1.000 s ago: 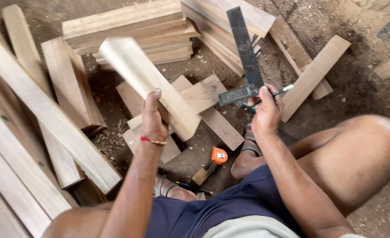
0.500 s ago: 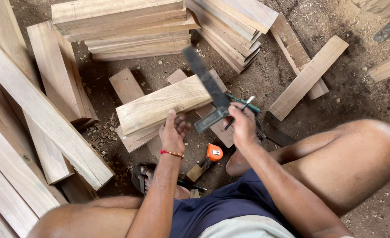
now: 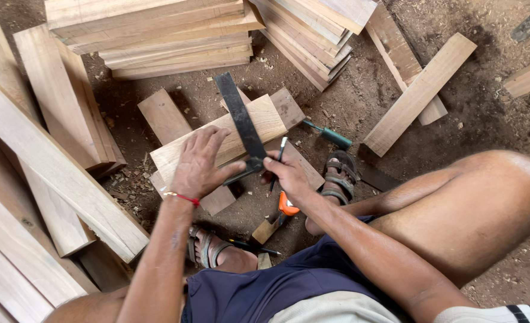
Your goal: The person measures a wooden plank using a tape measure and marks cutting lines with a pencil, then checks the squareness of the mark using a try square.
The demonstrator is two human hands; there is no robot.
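A short pale wooden board (image 3: 187, 153) lies flat on other offcuts on the dirt floor between my feet. My left hand (image 3: 198, 164) presses flat on it, fingers spread. A dark metal try square (image 3: 240, 122) lies across the board, its blade pointing away from me. My right hand (image 3: 284, 171) grips the square's stock at the board's near edge and also pinches a pen (image 3: 278, 158) between its fingers.
Stacked planks (image 3: 175, 36) lie ahead, more planks (image 3: 43, 173) lean at the left. A green-handled tool (image 3: 331, 136) and an orange tape measure (image 3: 287, 207) lie by my right sandal (image 3: 340, 176). A loose plank (image 3: 419, 93) rests at the right.
The board went from raised in my left hand to lying flat. The square came down from the right onto the board, and my left hand now presses on top.
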